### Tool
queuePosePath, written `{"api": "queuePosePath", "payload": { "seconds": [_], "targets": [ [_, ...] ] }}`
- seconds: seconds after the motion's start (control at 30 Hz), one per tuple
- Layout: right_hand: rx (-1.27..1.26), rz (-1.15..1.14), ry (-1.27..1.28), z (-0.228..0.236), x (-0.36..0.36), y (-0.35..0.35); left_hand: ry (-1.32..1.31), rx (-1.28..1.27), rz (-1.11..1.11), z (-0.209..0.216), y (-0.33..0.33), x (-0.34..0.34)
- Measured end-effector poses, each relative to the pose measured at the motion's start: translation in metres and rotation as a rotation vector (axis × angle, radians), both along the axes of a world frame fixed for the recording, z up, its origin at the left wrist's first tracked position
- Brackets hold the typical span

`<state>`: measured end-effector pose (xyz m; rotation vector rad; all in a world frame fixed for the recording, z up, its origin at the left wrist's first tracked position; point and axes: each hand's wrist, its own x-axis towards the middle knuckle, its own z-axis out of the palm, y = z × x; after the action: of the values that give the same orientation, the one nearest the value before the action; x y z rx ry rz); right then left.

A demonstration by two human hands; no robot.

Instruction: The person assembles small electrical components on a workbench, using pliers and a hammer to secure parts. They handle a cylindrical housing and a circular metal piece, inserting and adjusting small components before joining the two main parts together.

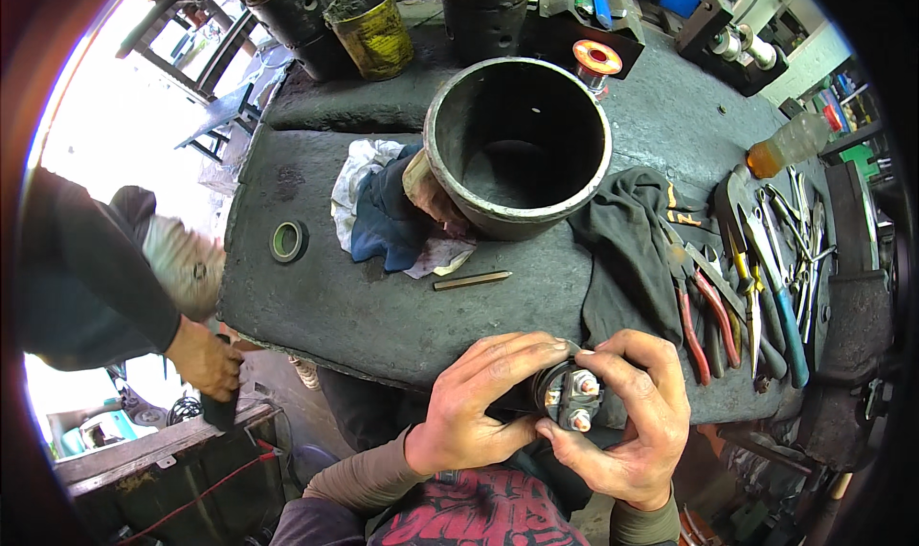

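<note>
Near the front edge of the workbench (373, 326), I hold a starter solenoid (580, 398), a dark cylinder with two copper-coloured studs on its end face. My left hand (469, 398) is closed around its left side. From the right, my right hand (637, 422) grips the stud end with thumb and fingers. The body's far part is hidden by my left fingers. Beyond my hands, a short pencil-like rod (473, 280) lies on the bench. Red-handled pliers (713, 312) lie to the right of my right hand.
A large dark cylinder (436, 154) stands mid-bench between rags (392, 216) and a dark cloth (622, 249). Several hand tools (785, 249), a bottle (780, 149) and a vise (847, 355) line the right. A tape roll (287, 242) lies left; another person's hand (206, 359) is beyond.
</note>
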<state>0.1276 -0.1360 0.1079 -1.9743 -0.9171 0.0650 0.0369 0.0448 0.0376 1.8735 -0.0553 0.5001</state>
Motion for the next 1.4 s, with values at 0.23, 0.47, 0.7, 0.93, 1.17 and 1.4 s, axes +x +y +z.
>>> {"api": "queuePosePath", "payload": {
  "seconds": [0.23,0.47,0.7,0.93,1.17,1.4],
  "targets": [
    [-0.041,-0.003,-0.013,0.006,-0.001,0.003,-0.043,-0.007,0.009,0.0,0.0,0.001],
    [-0.066,-0.042,0.025,-0.003,-0.001,-0.004,-0.047,-0.025,0.008,0.0,-0.001,0.001],
    [-0.022,0.045,0.07,-0.005,0.002,-0.008,0.049,-0.03,-0.056,0.008,0.006,-0.002],
    [0.116,0.105,0.179,-0.006,0.008,-0.021,0.028,0.035,-0.196,0.034,0.02,0.003],
    [0.099,0.12,0.106,-0.012,0.013,-0.021,0.024,0.162,-0.132,0.032,0.017,0.008],
    [0.09,0.126,0.054,-0.015,0.014,-0.021,0.048,0.145,-0.141,0.038,0.017,0.008]
  ]
}}
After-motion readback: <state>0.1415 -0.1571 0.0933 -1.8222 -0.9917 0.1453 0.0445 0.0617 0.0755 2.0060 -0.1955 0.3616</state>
